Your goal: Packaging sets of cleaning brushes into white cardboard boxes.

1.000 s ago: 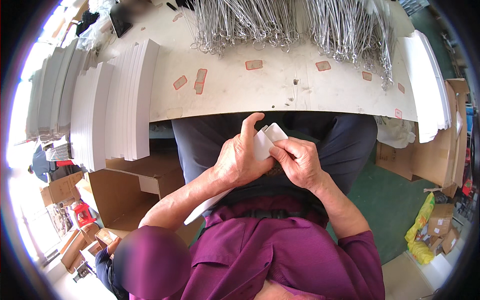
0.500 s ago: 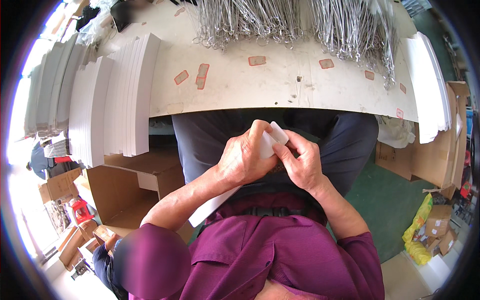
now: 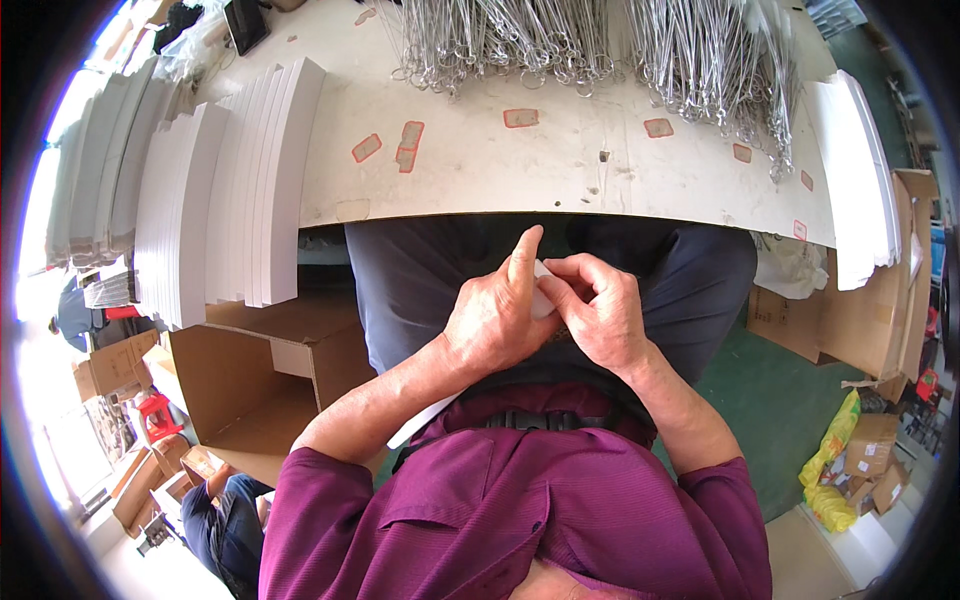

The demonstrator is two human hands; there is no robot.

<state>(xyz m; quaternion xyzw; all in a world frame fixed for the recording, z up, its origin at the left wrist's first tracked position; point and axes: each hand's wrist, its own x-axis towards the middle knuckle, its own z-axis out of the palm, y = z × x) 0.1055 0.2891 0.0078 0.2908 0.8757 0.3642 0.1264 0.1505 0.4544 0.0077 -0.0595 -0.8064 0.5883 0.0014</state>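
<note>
We're right on the white piece (image 3: 541, 300), the hub of our clock, above the lap and just short of the table in this view. The right hand (image 3: 608, 318) has it pinched between thumb and fingers at its upper end; the left hand (image 3: 495, 315) curls about it with one digit upright, its other fingers mostly tucked out of our sight. A white strip (image 3: 424, 421) shows under the left forearm toward 7 o'clock, and we can't tell whether it's the same piece.

Where's the danger? We'd say a crease or torn corner, if that pinch bears down unevenly; and should the left curl loosen, the piece could slip into the lap.

Now the edges! The table's near edge crosses at 12, close beyond the upright digit, so a quick lift could knock knuckles there. Beyond it the tabletop (image 3: 460, 180) offers flat room up to the wire bundle (image 3: 500, 45) at 12 and its neighbour at 1. White stacks (image 3: 285, 190) wall off 10, another stack (image 3: 850, 175) guards 2, and the cardboard box (image 3: 240, 400) crowds the left elbow around 8. Our roomiest side looks like 4, over the green floor (image 3: 745, 415).
</note>
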